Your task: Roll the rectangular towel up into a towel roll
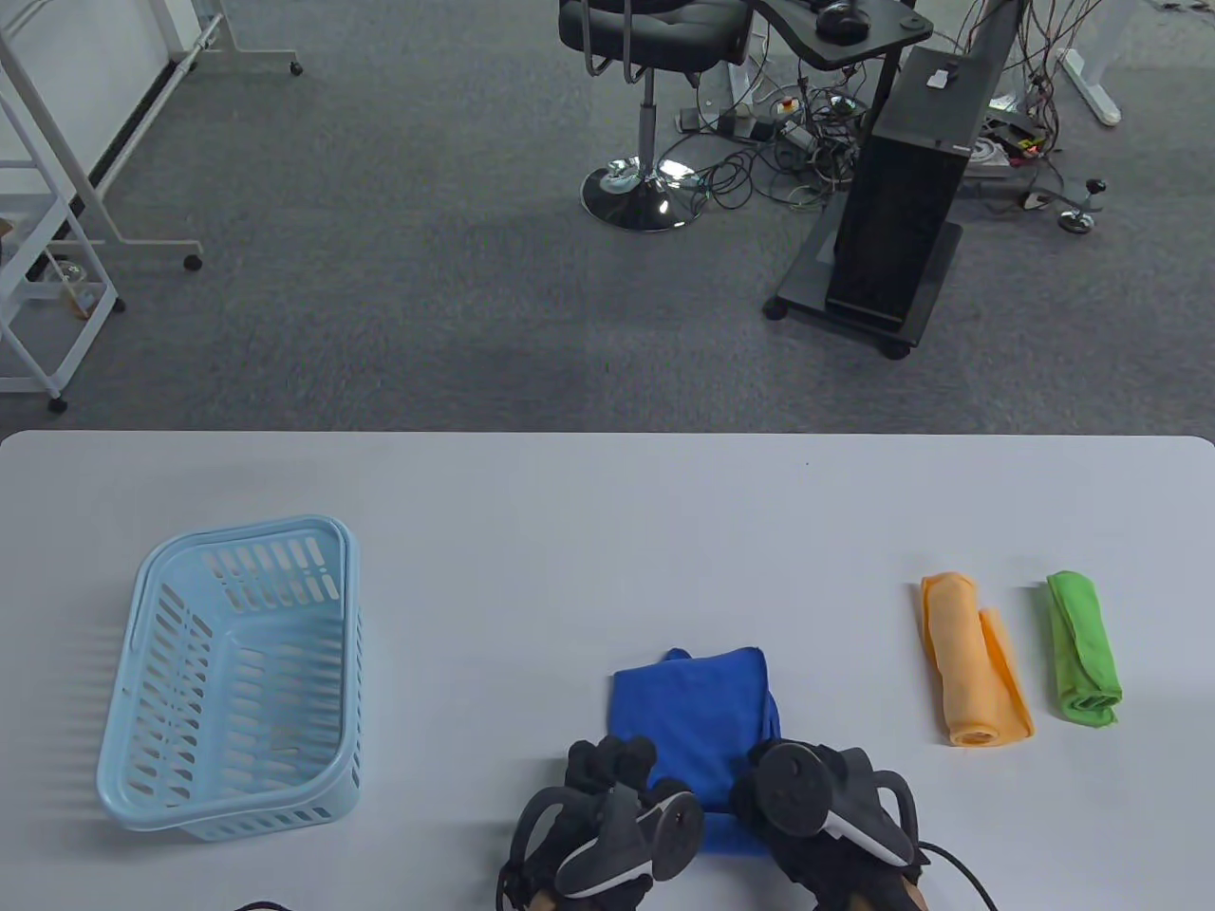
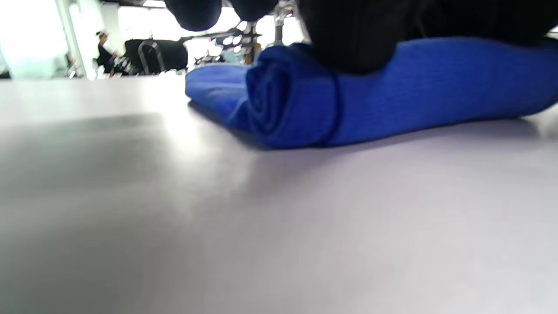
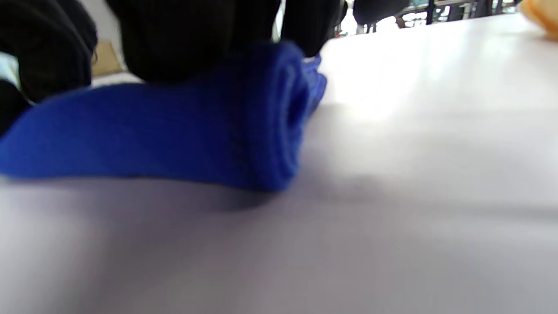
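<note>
One blue towel [image 1: 698,707] is lying on the white table [image 1: 570,531] near its front edge, its near part already wound into a roll while the far part is still lying flat. The left wrist view is showing the spiral of the roll's left end [image 2: 279,104], and the right wrist view is showing the open right end [image 3: 292,113].

Two gloved hands are working on it. The left hand [image 1: 607,788] is sitting on the roll's left part with its fingers [image 1: 612,759] curled over the cloth; the right hand [image 1: 807,788] is sitting on the right part, fingers bent down onto the roll and pressing into its top. Each hand is carrying one tracker on its back.

Two more towels are lying well to the right, both already rolled: one orange towel roll [image 1: 968,660] with a loose flap hanging off its right side, and just beside it one green towel roll [image 1: 1082,650]. One light-blue slotted plastic basket [image 1: 142,607] is standing far left. Beyond the table, one black office chair [image 1: 645,38] is standing on grey carpet.
</note>
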The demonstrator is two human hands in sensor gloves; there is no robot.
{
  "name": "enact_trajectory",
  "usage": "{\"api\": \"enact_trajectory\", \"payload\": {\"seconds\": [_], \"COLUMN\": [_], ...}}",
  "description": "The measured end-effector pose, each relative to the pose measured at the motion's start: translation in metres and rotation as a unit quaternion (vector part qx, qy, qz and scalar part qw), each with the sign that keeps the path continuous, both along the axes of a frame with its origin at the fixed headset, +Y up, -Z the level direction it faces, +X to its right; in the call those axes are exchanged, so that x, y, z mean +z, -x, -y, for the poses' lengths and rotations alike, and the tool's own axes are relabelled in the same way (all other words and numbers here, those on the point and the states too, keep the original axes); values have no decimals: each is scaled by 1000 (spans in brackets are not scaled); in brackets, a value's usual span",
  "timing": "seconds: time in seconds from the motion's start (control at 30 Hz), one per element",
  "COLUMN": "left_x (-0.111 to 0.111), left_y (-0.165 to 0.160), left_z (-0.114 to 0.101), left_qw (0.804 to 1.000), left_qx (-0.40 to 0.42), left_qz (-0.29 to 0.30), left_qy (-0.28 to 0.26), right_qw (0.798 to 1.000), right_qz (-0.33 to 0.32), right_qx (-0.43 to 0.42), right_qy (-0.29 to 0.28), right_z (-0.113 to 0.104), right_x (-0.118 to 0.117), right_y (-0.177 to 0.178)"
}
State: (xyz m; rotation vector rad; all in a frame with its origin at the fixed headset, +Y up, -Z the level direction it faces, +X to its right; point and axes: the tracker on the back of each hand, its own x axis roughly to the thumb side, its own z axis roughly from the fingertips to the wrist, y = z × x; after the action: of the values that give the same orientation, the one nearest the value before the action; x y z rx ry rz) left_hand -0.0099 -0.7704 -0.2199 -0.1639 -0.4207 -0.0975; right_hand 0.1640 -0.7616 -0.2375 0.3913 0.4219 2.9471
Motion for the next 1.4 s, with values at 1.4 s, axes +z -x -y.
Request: {"api": "enact_trajectory", "payload": {"seconds": [1.4], "left_x": [1], "left_y": [7], "left_z": [-4], "left_qw": [1000], "left_qx": [19], "left_qz": [14], "left_qy": [-9], "right_qw": [997], "right_qz": [-15], "right_qx": [44], "right_qy": [-64], "right_z": [0], "right_x": [1], "right_y": [8]}}
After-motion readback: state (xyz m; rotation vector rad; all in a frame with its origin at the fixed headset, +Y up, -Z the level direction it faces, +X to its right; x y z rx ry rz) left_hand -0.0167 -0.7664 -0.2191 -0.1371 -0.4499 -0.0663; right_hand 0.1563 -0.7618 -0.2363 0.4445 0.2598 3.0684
